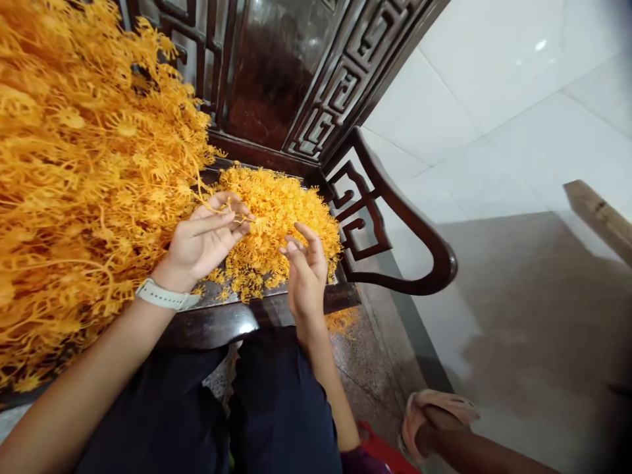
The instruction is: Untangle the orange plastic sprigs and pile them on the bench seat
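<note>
My left hand, with a pale watch strap on its wrist, is closed on a thin yellow plastic flower stem. The stem runs up toward the large heap of yellow-orange plastic flower pieces on the left. To the right, my right hand is raised with its fingers bent and apart, and nothing shows between them. Behind both hands lies a smaller pile of loose yellow flower pieces on the dark wooden seat.
The seat has a carved backrest and a curved armrest on the right. More yellow pieces lie on the floor below. Another person's foot in a sandal is at the lower right. White tiles cover the wall.
</note>
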`<state>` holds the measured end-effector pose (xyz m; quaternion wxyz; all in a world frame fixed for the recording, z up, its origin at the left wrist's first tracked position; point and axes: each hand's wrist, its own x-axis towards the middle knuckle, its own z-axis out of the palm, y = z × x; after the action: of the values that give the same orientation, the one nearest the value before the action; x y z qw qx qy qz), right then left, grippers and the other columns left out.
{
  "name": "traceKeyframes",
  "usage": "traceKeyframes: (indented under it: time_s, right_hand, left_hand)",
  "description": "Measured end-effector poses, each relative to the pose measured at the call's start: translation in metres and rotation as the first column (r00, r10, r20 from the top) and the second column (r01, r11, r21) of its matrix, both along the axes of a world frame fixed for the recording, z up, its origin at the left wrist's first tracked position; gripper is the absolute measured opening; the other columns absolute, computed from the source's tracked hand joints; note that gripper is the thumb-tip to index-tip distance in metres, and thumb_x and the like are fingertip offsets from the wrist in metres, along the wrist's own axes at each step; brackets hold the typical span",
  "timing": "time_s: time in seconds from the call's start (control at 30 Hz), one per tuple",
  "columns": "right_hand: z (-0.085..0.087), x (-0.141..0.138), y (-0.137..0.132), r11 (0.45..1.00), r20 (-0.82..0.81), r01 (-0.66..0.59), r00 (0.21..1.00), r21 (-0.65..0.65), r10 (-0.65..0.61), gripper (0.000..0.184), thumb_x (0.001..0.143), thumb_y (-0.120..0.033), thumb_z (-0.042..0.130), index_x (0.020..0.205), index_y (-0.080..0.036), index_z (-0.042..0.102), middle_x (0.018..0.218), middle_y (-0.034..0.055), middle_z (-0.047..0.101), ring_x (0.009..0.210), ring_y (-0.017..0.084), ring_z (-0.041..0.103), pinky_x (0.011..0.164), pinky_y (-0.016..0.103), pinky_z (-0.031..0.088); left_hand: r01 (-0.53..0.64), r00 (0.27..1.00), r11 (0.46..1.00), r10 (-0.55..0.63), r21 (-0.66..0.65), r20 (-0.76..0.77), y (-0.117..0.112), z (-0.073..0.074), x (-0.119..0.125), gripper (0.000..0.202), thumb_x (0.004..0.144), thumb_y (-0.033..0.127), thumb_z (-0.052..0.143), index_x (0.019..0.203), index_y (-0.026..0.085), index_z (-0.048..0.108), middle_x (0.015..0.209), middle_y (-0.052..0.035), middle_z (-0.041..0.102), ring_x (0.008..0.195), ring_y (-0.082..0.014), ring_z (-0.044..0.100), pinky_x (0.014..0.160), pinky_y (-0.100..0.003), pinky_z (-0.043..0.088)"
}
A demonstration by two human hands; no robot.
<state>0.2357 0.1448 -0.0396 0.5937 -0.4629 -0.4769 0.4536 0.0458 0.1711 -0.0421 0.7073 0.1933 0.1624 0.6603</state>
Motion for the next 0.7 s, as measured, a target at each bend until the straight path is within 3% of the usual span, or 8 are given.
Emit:
traceKeyframes:
  time_s: [0.13,0.23,0.3,0.4,0.5,0.7]
  right_hand:
    - [0.003,0.000,-0.008,0.996,0.146,-0.080,0.987,0.047,0.072,0.028,0.096,-0.047,0.070,0.118,-0.029,0.071,0.122,0.0067,0.069,0.100,0.020,0.066,0.092,0.041,0.056]
    - [0.008,-0.005,-0.013,0.969,0.114,-0.249,0.962,-0.007,0.248,0.025,0.095,-0.049,0.072,0.110,-0.029,0.071,0.094,0.0020,0.071,0.079,0.017,0.063,0.077,0.036,0.056]
    - [0.009,-0.007,-0.014,0.958,0.090,-0.284,0.954,-0.030,0.285,0.021,0.094,-0.046,0.074,0.102,-0.027,0.069,0.086,0.0000,0.070,0.073,0.015,0.060,0.072,0.034,0.054]
    - [0.008,-0.008,-0.012,0.964,0.056,-0.265,0.962,-0.035,0.266,0.018,0.096,-0.041,0.073,0.094,-0.024,0.067,0.081,-0.0008,0.068,0.071,0.013,0.059,0.070,0.031,0.051]
    - [0.003,-0.006,-0.009,0.938,-0.013,-0.342,0.940,-0.056,0.342,0.016,0.097,-0.038,0.074,0.096,-0.023,0.067,0.084,-0.0007,0.068,0.072,0.012,0.059,0.070,0.029,0.048]
    - [-0.007,-0.001,-0.011,0.853,-0.167,-0.521,0.845,-0.040,0.509,0.014,0.095,-0.036,0.078,0.097,-0.026,0.069,0.087,-0.0013,0.060,0.074,0.013,0.054,0.071,0.030,0.042]
  left_hand:
    - [0.036,0.994,0.998,-0.029,0.061,-0.105,-0.001,-0.005,0.004,0.038,0.075,-0.001,0.081,0.107,0.016,0.071,0.098,-0.0045,0.075,0.090,-0.0131,0.073,0.084,-0.020,0.061]
    - [0.101,0.981,0.989,-0.081,0.104,-0.175,-0.003,-0.008,0.007,0.041,0.072,0.001,0.087,0.107,0.016,0.072,0.099,-0.0054,0.076,0.090,-0.0131,0.074,0.085,-0.019,0.062]
    - [0.135,0.972,0.983,-0.107,0.128,-0.207,-0.004,-0.009,0.010,0.042,0.071,0.001,0.090,0.106,0.016,0.072,0.098,-0.0053,0.075,0.090,-0.0127,0.074,0.081,-0.017,0.061]
    - [0.164,0.974,0.975,-0.137,0.147,-0.178,-0.006,-0.007,0.013,0.033,0.078,0.011,0.091,0.105,0.017,0.073,0.094,-0.0040,0.074,0.088,-0.0129,0.074,0.082,-0.019,0.063]
    - [0.162,0.982,0.975,-0.144,0.150,-0.120,-0.006,-0.006,0.015,0.023,0.087,0.022,0.086,0.105,0.018,0.073,0.087,-0.0024,0.073,0.086,-0.0140,0.075,0.083,-0.023,0.065]
    - [0.205,0.974,0.969,-0.190,0.136,-0.120,-0.007,-0.009,0.016,0.023,0.092,0.032,0.082,0.104,0.015,0.074,0.070,-0.0005,0.068,0.067,-0.0119,0.070,0.063,-0.017,0.060]
